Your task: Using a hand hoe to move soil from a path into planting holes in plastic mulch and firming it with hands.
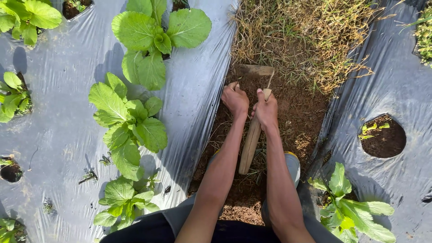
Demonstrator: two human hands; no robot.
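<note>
Smooth wooden hoe handle [250, 146] over crumbly brown soil [297, 121], clasped near its top by left hand [235, 100] and right hand [266, 109], flat blade [253, 70] just beyond both closed grips.

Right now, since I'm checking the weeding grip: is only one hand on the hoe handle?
No, both the left hand and the right hand grip the wooden hoe handle over the soil furrow.
</note>
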